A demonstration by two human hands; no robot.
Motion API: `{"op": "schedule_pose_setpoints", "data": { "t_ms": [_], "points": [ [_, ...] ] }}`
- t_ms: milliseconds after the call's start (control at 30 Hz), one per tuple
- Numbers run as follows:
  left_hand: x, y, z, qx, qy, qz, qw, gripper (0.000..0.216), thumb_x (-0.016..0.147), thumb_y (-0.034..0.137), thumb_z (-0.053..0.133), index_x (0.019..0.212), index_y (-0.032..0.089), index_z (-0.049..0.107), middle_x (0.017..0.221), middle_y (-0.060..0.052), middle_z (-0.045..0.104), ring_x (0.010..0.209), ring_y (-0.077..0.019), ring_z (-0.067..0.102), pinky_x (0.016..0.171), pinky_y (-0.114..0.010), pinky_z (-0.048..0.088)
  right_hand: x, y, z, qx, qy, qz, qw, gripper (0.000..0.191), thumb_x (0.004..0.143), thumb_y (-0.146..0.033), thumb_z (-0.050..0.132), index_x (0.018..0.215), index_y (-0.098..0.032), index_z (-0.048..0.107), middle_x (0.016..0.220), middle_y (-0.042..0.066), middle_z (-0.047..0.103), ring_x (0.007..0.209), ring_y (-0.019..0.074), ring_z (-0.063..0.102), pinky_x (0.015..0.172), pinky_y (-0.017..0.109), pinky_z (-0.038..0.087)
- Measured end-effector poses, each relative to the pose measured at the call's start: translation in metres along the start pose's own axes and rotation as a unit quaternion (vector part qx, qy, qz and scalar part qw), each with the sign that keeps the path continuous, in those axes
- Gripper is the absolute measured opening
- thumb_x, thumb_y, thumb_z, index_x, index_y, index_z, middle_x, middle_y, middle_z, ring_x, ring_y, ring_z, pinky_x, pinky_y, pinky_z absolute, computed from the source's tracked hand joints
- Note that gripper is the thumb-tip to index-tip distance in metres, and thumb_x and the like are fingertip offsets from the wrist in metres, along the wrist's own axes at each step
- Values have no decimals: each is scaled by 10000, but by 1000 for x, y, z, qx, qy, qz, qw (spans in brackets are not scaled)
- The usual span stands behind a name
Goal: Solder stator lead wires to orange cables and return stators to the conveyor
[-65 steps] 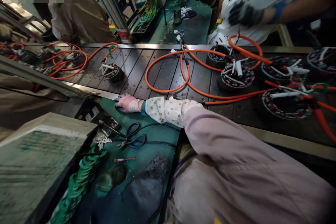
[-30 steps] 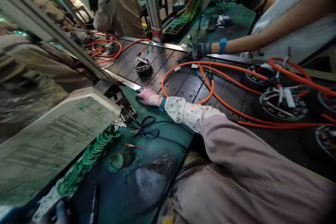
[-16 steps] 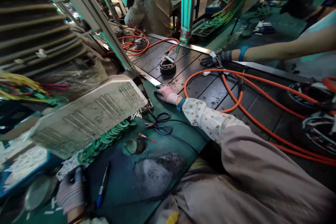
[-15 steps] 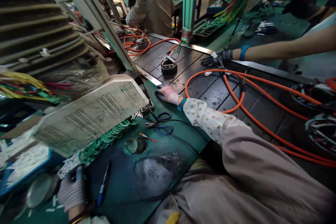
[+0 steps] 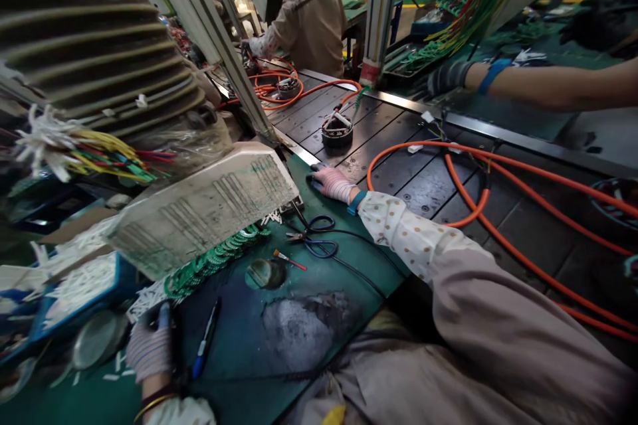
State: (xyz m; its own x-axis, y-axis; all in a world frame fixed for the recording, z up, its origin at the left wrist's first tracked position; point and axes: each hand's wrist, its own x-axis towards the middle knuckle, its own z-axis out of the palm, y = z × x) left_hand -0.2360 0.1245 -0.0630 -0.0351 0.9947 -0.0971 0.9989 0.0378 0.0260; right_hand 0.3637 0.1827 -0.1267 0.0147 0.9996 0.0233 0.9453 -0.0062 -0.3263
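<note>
My left hand (image 5: 151,348), in a striped knit glove with dark fingertips, rests low on the green mat (image 5: 234,345), thumb apart from the fingers. Its fingertips are at white strips (image 5: 144,300) beside a row of green coiled pieces (image 5: 214,259); nothing shows in its grasp. A blue marker pen (image 5: 205,339) lies just right of it. My right hand (image 5: 333,183), gloved alike, lies with fingers stretched at the metal edge of the dark slatted table. Blue-handled scissors (image 5: 319,239), a small brush (image 5: 290,259) and a small round pot (image 5: 266,273) lie between my hands.
A wound ring part (image 5: 337,131) and a thick orange cable (image 5: 371,169) occupy the dark table (image 5: 399,179). A slanted white board (image 5: 204,209) and a blue bin of white tubes (image 5: 82,285) stand left. A co-worker's gloved hand (image 5: 448,80) is across the table; another person sits behind.
The view has shifted slightly, moving the scene right and somewhat down. The co-worker's hand has left the cable end and drawn back beyond the metal rail. My hands stay in place.
</note>
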Motion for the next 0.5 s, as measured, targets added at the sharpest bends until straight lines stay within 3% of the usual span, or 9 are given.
{"op": "schedule_pose_setpoints", "data": {
  "t_ms": [133, 267, 367, 500],
  "points": [
    [3, -1, 6, -24, 13, -32, 999, 564, 1191, 555, 414, 1255, 216, 859, 884, -130, 770, 1042, -436, 885, 870, -522, 592, -1, -2, -1, -7, -5, 0, 1000, 555, 1187, -331, 587, 1664, -161, 811, 1669, 261, 761, 1424, 374, 751, 1285, 476, 584],
    [-2, 6, 19, -96, 62, -93, 989, 716, 1040, 773, 356, 1309, 418, 916, 1033, -252, 861, 1327, -622, 798, 995, -746, 611, -2, -3, -3, -16, -7, -6, 1000, 556, 1202, -342, 555, 1665, -179, 815, 1737, 245, 729, 1481, 389, 746, 1278, 482, 595],
    [-1, 7, 27, -144, 82, -111, 980, 751, 956, 852, 402, 1351, 461, 906, 1038, -274, 861, 1347, -689, 759, 1043, -834, 582, -3, -4, -5, -19, -4, -13, 1000, 560, 1204, -347, 546, 1675, -206, 814, 1783, 219, 706, 1524, 392, 732, 1273, 475, 602],
    [4, -1, 34, -163, 101, -124, 974, 748, 946, 858, 437, 1331, 417, 902, 997, -261, 838, 1294, -683, 784, 1020, -816, 602, -4, -4, -4, -22, 0, -19, 1000, 551, 1191, -346, 562, 1649, -212, 837, 1791, 208, 708, 1545, 399, 728, 1282, 482, 608]
  ]
}}
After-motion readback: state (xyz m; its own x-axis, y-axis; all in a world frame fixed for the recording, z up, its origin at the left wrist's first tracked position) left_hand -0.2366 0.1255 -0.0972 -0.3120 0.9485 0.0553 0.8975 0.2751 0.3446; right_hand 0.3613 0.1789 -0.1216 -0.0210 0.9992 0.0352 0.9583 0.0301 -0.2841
